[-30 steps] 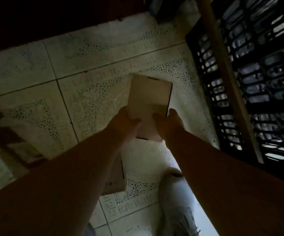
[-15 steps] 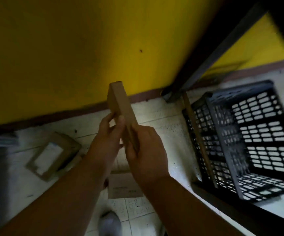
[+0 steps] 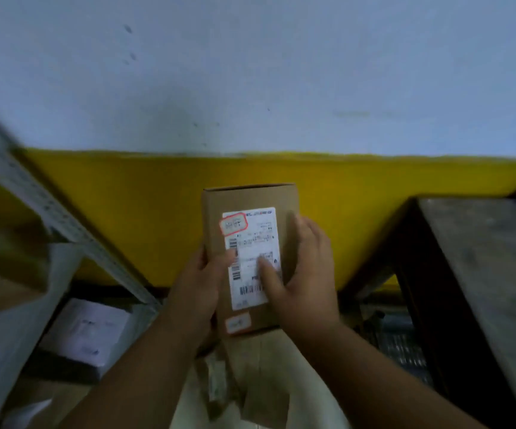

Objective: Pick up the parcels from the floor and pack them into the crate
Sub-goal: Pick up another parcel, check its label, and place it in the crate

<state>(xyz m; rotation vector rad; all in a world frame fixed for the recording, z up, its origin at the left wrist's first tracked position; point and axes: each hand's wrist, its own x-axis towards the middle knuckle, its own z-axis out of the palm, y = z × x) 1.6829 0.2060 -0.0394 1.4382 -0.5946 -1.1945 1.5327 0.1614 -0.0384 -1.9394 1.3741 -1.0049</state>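
Observation:
I hold a flat brown cardboard parcel (image 3: 250, 199) upright in front of the yellow and white wall, its white shipping label facing me. My left hand (image 3: 199, 286) grips its left edge, thumb lying on the label. My right hand (image 3: 303, 274) grips the right edge, thumb across the label's lower part. More parcels lie on the floor: a white-labelled one (image 3: 86, 329) at lower left and brown ones (image 3: 260, 366) under my forearms. Part of the black crate (image 3: 402, 345) shows at lower right, mostly hidden behind a dark board.
A grey metal shelf post (image 3: 49, 212) slants across the left side, with a brown box (image 3: 6, 274) on the shelving. A dark grey board or tabletop (image 3: 485, 267) fills the right side, over the crate.
The parcel has risen from the floor and turned from edge-on so its label faces me. The view has tilted up from the floor to the wall. Both hands keep their grip.

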